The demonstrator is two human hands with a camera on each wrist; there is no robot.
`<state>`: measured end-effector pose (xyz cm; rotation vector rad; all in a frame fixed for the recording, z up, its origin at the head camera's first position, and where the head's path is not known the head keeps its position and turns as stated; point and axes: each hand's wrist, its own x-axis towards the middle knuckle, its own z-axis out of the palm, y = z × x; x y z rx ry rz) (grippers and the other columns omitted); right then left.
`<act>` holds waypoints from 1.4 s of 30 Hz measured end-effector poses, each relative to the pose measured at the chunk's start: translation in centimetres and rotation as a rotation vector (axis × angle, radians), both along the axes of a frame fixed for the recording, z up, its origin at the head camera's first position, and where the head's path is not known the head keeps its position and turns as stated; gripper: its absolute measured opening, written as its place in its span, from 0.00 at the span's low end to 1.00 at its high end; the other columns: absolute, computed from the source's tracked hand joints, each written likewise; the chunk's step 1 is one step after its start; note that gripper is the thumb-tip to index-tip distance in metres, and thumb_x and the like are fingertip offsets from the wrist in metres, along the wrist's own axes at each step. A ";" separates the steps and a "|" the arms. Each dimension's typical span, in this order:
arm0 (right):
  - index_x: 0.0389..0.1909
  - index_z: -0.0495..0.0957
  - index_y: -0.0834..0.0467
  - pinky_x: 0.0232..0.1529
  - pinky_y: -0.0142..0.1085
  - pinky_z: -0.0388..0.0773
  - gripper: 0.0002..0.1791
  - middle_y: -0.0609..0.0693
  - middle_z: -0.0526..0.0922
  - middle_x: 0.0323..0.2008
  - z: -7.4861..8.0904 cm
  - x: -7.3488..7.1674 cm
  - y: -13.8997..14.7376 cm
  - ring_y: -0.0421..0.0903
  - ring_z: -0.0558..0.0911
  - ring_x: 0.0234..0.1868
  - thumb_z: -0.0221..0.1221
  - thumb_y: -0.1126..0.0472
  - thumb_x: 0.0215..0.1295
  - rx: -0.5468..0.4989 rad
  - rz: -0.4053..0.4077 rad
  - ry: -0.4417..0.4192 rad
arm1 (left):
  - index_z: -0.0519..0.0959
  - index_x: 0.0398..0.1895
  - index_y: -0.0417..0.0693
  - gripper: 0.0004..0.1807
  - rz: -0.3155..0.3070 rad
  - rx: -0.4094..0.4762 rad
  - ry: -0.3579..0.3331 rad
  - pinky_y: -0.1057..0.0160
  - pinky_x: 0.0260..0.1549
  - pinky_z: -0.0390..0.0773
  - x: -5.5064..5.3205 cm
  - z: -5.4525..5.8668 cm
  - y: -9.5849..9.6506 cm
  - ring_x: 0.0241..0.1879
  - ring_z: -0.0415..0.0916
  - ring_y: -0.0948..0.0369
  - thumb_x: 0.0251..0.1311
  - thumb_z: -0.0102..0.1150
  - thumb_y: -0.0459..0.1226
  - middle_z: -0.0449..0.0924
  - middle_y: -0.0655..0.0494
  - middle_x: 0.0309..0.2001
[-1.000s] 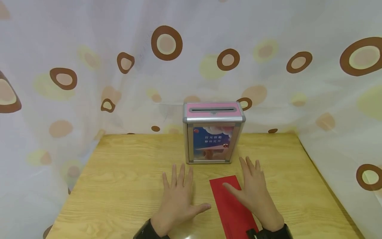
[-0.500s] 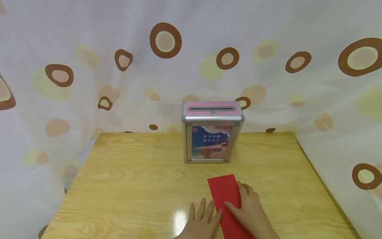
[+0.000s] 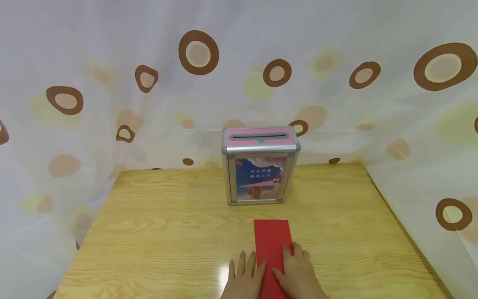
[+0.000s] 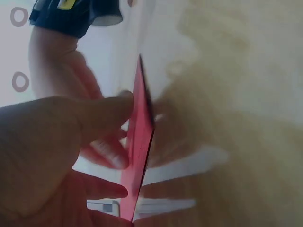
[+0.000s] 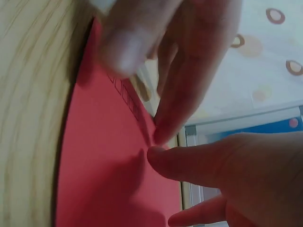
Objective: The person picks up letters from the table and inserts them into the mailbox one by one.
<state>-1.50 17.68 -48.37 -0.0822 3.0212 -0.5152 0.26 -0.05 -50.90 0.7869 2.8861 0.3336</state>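
Note:
A red envelope (image 3: pixel 270 241) lies on the wooden table in front of me. My left hand (image 3: pixel 244 278) is at its left edge, with the thumb on the red face and the other fingers fairly straight beside it. Over the right edge, my right hand (image 3: pixel 298 274) curls its fingers, its thumb resting on the face. Printed small squares show near one edge in the right wrist view, where the right thumb (image 5: pixel 189 161) touches the red paper (image 5: pixel 104 142). The left wrist view has the envelope (image 4: pixel 137 142) nearly edge-on. The near end is out of the head view.
Behind the envelope stands a silver-framed letter box (image 3: pixel 259 174) with a pink top, a slot (image 3: pixel 259 136) and a picture door with a lock. Patterned curtains (image 3: pixel 160 112) close off the back and sides of the wooden table (image 3: pixel 164 232).
Both hands came down and inward from spread positions to the envelope's two edges. The envelope has turned straighter towards the box. The head view has shifted slightly.

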 end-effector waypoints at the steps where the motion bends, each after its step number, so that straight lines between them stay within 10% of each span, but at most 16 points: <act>1: 0.55 0.72 0.73 0.44 0.59 0.79 0.37 0.72 0.68 0.54 0.1 0.0 -0.3 0.68 0.71 0.49 0.71 0.51 0.51 -0.010 0.005 -0.001 | 0.69 0.68 0.55 0.43 0.009 -0.010 0.021 0.35 0.61 0.65 0.2 -0.2 -0.1 0.69 0.56 0.42 0.57 0.47 0.71 0.63 0.46 0.70; 9: 0.56 0.71 0.74 0.47 0.57 0.78 0.36 0.71 0.68 0.52 0.1 -1.2 -0.8 0.67 0.70 0.50 0.69 0.54 0.54 -0.108 0.012 0.033 | 0.75 0.62 0.57 0.41 0.040 -0.060 0.152 0.42 0.59 0.70 0.9 -0.8 -0.8 0.66 0.63 0.45 0.53 0.49 0.72 0.68 0.50 0.67; 21: 0.64 0.60 0.78 0.45 0.59 0.78 0.44 0.75 0.61 0.58 -0.2 -7.0 1.4 0.70 0.74 0.45 0.67 0.52 0.59 -0.125 0.062 -0.055 | 0.73 0.64 0.61 0.41 -0.087 -0.097 0.067 0.44 0.56 0.73 0.5 -0.1 -2.2 0.67 0.62 0.47 0.57 0.41 0.74 0.66 0.52 0.69; 31: 0.56 0.68 0.72 0.43 0.58 0.80 0.34 0.74 0.62 0.59 -0.2 -6.9 1.2 0.70 0.75 0.43 0.69 0.56 0.56 -0.145 0.049 -0.037 | 0.73 0.64 0.62 0.39 -0.131 -0.123 0.090 0.44 0.55 0.74 0.7 0.5 -2.8 0.66 0.63 0.47 0.59 0.40 0.73 0.66 0.53 0.69; 42: 0.46 0.66 0.65 0.34 0.47 0.79 0.29 0.62 0.75 0.39 -0.4 -7.0 1.2 0.55 0.78 0.35 0.73 0.59 0.51 -0.263 -0.076 -0.083 | 0.75 0.63 0.57 0.40 -0.153 -0.091 0.128 0.44 0.53 0.76 0.8 0.3 -2.9 0.64 0.65 0.45 0.60 0.40 0.72 0.68 0.49 0.68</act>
